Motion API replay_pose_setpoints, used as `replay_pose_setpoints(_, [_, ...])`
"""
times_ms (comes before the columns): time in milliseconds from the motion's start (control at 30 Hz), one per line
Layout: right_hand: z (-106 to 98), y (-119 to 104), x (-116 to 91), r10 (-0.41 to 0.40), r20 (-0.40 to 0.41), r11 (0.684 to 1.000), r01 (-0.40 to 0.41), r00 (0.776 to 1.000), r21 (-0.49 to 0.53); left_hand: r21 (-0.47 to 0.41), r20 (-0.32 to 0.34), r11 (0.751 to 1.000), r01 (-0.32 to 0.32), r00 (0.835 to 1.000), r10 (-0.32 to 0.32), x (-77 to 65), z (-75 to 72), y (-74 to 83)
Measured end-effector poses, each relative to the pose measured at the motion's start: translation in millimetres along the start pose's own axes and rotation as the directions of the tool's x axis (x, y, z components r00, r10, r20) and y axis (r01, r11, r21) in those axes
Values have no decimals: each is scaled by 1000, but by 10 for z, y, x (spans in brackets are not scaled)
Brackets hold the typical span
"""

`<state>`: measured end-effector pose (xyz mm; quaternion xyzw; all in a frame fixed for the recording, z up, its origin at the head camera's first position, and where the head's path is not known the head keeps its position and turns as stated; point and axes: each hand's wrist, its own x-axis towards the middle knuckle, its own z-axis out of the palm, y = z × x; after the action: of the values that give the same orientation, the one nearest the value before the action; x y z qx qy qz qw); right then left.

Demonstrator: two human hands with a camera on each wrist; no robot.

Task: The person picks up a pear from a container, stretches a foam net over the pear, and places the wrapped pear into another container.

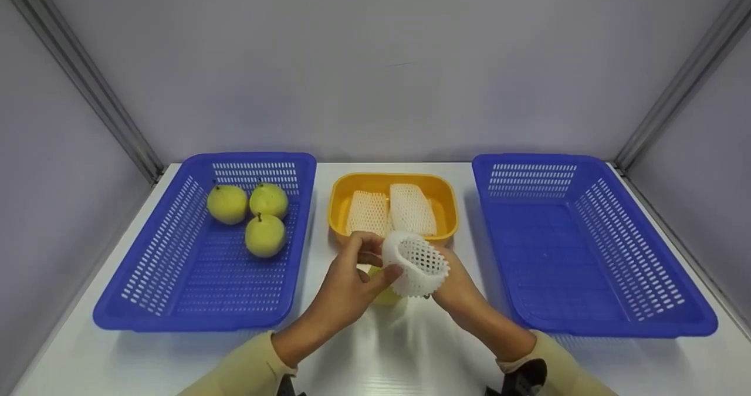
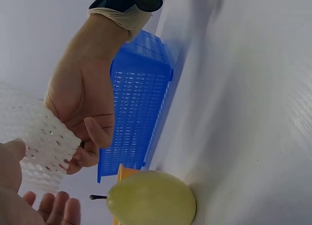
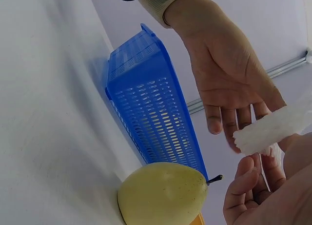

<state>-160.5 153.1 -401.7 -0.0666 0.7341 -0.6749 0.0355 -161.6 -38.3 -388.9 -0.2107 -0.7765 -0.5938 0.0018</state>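
Observation:
A white foam net sleeve point(image 1: 412, 281) is held up between both hands, its mouth spread toward the head camera. My left hand point(image 1: 346, 281) pinches the rim, thumb in front and index finger behind. On the other side, my right hand point(image 1: 459, 287) holds the sleeve; its fingers, partly hidden in the head view, curl at the net's edge in the left wrist view. Below the hands a yellow-green pear point(image 3: 163, 193) stands on the table, stem up, mostly covered by hands and sleeve in the head view.
A blue basket point(image 1: 202, 322) at left contains three pears point(image 1: 265, 236). Behind the hands, an orange container point(image 1: 392, 179) has more foam net sleeves point(image 1: 412, 208) in it. Another blue basket point(image 1: 545, 237) stands at right. Grey panels enclose the white table point(image 1: 422, 361).

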Motion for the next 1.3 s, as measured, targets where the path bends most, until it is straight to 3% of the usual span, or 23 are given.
replay_pose_setpoints(167, [-6, 13, 26, 0, 4, 1000, 0, 1000, -7, -111, 88, 991, 76, 994, -66, 8, -18, -37])
replay_pose_setpoints(300, [-25, 15, 42, 20, 2, 999, -20, 1000, 30, -237, 115, 956, 172, 982, -149, 24, -49, -46])
replay_pose_setpoints(500, [-47, 36, 66, 81, 9, 976, -82, 997, 202, -391, 65, 895, 212, 977, -203, 33, -80, -95])
replay_pose_setpoints(667, [-51, 84, 84, 103, 49, 927, -114, 993, 358, -432, 31, 875, 218, 973, -228, 16, -85, -124])
replay_pose_setpoints(800, [-25, 121, 99, 134, 15, 926, -130, 991, 354, -426, 12, 878, 218, 972, -235, 10, -58, -146])
replay_pose_setpoints(1100, [33, 281, 141, 178, -100, 972, -160, 979, 171, -352, -58, 916, 195, 972, -229, 25, 18, -363])
replay_pose_setpoints(1300, [15, 433, 162, 212, -87, 974, -202, 973, 105, -301, -84, 931, 208, 966, -243, 15, 11, -517])
